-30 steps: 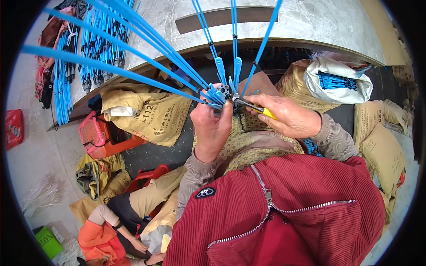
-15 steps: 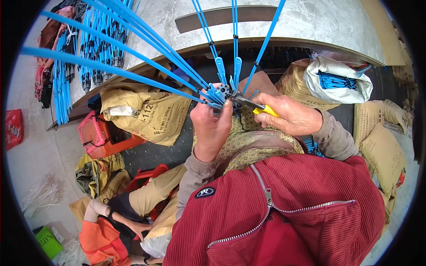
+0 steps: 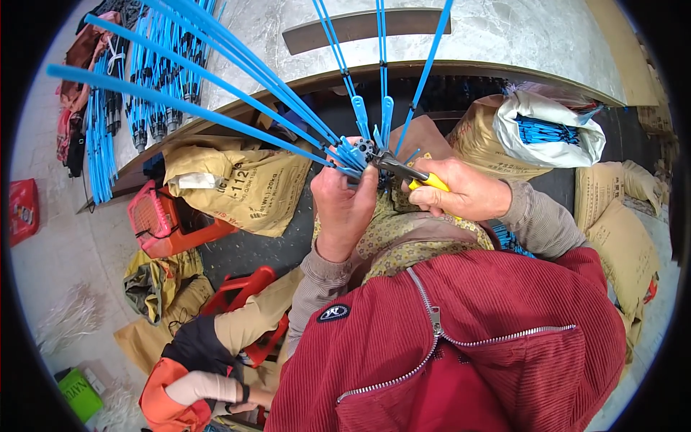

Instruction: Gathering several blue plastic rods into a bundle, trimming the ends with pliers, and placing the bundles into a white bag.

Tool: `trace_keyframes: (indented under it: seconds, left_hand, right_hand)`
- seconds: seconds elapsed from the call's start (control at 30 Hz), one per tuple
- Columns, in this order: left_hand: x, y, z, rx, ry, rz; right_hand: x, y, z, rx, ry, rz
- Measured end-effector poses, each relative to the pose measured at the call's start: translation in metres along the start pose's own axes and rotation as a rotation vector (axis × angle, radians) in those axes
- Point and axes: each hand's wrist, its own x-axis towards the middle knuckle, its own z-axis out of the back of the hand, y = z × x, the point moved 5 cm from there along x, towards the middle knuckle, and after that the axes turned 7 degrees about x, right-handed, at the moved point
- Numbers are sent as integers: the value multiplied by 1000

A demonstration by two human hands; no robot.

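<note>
Blue plastic ribs (image 3: 237, 68) fan out from a small dark hub (image 3: 368, 151) that I hold up in front of my chest, just below the edge of the workbench (image 3: 504, 36). My left hand (image 3: 345, 209) is closed around the hub from below, fingers curled over the near ends of the ribs. My right hand (image 3: 464, 193) grips yellow-handled pliers (image 3: 414, 176), whose dark nose meets the hub from the right; the two hands are almost touching.

Most ribs run up and to my left, and three shorter ones (image 3: 381, 79) go straight up across the bench top. More blue ribs (image 3: 137, 93) lie in bundles on the bench at the far left.

Under the bench stand tan paper sacks (image 3: 237, 187). To my right an open sack with a white liner (image 3: 551, 129) holds more blue parts, and further sacks (image 3: 626, 230) sit beyond it. A pink crate (image 3: 155, 219) rests on the floor to my left, beside a red stool (image 3: 245, 284). Another person's arm, in a tan sleeve (image 3: 252, 317), lies low at my left.
</note>
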Motion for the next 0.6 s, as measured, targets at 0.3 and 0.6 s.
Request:
trace_keyframes:
  seconds: [0.3, 0.6]
  left_hand:
    - [2, 5, 0, 32, 11, -29]
    - [5, 8, 4, -64, 63, 86]
  right_hand:
    - [4, -14, -8, 44, -47, 22]
    - [4, 4, -7, 91, -43, -49]
